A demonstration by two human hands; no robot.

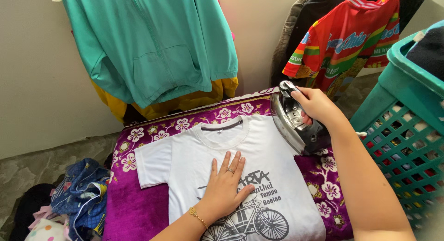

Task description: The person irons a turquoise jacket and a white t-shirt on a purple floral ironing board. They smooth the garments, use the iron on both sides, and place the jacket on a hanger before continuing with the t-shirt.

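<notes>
A white T-shirt (194,157) with a grey bicycle print lies flat, front up, on a purple flowered blanket (138,208). My left hand (225,185) rests palm down on the shirt's chest, fingers spread, a ring and a gold bracelet on it. My right hand (317,104) grips the handle of a dark metal iron (293,125). The iron is tipped up on its heel at the shirt's right shoulder, soleplate facing left.
A teal plastic laundry basket (407,120) stands at the right. A teal hooded jacket (152,42) over a yellow garment and a red printed jersey (347,37) hang on the wall behind. A pile of crumpled clothes (74,199) lies on the floor at the left.
</notes>
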